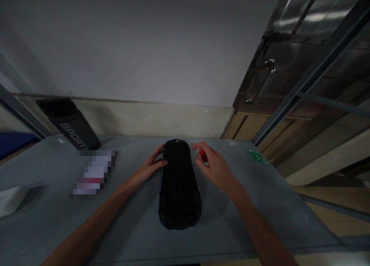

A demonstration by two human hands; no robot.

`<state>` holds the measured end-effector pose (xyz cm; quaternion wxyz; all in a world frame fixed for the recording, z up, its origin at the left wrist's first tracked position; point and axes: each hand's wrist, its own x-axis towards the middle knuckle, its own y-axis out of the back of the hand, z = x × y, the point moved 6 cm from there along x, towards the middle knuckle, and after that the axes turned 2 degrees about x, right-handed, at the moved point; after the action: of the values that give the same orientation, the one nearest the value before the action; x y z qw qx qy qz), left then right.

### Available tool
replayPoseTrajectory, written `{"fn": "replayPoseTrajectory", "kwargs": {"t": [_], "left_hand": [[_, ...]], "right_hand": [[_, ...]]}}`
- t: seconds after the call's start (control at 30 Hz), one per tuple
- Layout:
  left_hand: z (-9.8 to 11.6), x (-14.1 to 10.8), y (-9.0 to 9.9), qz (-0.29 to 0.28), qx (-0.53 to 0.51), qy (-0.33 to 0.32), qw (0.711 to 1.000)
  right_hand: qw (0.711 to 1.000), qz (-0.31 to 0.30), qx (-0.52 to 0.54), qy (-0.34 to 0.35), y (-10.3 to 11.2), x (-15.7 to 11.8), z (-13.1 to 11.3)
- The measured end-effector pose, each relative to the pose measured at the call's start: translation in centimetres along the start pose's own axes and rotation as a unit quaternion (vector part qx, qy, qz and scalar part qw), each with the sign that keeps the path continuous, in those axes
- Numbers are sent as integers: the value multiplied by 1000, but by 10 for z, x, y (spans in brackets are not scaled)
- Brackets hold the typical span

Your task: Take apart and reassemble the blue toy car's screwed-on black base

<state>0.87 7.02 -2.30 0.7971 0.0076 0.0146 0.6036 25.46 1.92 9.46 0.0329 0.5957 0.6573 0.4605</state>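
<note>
A black toy car (178, 173) lies in the middle of the grey table, its dark underside seemingly facing up. My left hand (152, 164) rests on the car's left side, fingers along the edge near the far end and thumb against the body, steadying it. Just right of the car, my right hand (212, 164) is closed around a small red-handled screwdriver (203, 155). Only part of the red handle shows between the fingers, with a thin dark shaft pointing down and left towards the car. Dim light hides the details of the car's underside.
On the table (130, 227) at the back left stands a black box marked SPORT (72, 123). A blurred-out flat item (95, 171) lies in front of it. A white object (11, 200) sits at the left edge, and a green plastic wrapper (258, 156) at the right.
</note>
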Motion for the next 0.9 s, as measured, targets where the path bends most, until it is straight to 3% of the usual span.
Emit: {"fn": "replayPoseTrajectory", "kwargs": {"t": [0.37,0.67,0.9], "left_hand": [[-2,1,1,-1,-2,-5,1000],[1,0,0,-6,8,-6,1000],[-4,2,1,2,7,-10,1000]], "right_hand": [[1000,-14,11,2,-2,0,-2],[999,14,-46,9,3,0,0],[1000,1,2,10,-1,0,-2]]}}
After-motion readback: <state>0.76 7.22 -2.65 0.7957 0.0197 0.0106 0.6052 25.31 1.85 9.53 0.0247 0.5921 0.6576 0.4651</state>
